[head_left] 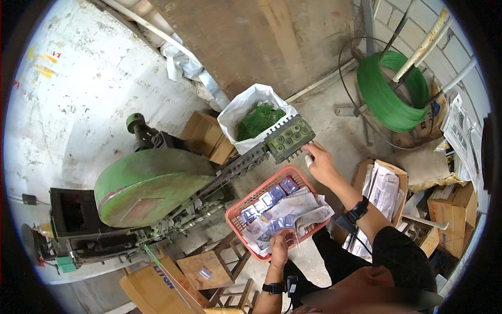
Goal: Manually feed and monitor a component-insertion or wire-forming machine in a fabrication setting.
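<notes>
Red plastic basket (238, 209) at six o'clock is already well filled with small packets. Left hand (280, 247) pinches a clear packet (291, 239) at its near rim; right hand (320, 162), fingers loosely extended, touches the green roller head (288, 137) at twelve o'clock.

Right hand (320, 163) stretched well forward, fingers seemingly curled — left hand (280, 245) drawn in low, grip closed.

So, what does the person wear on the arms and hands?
Both forearms are bare. Each wrist carries a black strap with a small black device. The right hand has a white wrap on one finger; the left hand wears nothing. A dark short sleeve covers the right upper arm.
</notes>
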A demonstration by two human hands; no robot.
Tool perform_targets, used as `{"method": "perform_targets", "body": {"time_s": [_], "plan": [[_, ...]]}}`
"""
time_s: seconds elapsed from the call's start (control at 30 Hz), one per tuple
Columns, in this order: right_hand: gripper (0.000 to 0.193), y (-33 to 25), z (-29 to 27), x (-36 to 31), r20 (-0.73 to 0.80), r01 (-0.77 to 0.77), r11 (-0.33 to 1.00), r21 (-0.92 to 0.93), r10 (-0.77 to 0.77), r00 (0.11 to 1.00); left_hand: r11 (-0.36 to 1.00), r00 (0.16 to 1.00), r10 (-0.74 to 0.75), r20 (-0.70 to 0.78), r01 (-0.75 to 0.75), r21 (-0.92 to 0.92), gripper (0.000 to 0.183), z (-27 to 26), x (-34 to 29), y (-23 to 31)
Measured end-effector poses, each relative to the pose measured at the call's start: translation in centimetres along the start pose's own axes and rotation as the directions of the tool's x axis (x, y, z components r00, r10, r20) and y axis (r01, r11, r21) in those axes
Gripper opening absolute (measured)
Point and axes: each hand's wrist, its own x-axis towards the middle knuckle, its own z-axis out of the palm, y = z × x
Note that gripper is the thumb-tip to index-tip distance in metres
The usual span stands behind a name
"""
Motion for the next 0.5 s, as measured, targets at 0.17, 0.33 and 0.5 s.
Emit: {"method": "perform_targets", "body": {"time_s": [0.17,0.33,0.5], "plan": [[0.023,1.0,1.7,-6.4,0.217,-0.098,0.989,-0.113,0.121,0.969,0.971,0.996,-0.080,-0.028,0.071,-0.230,0.034,-1.4,-0.7,-0.6],[0.024,3.0,5.5,-14.9,0.504,0.012,0.989,-0.150,0.066,0.861,0.927,0.995,-0.096,-0.002,0.089,-0.363,0.035,-3.4,-2.2,-1.0],[0.016,0.3,8.7,-19.0,0.758,0.034,0.996,-0.086,0.043,0.651,0.880,0.988,-0.147,-0.039,0.113,-0.460,0.035,-6.2,-5.2,-1.0]]}}
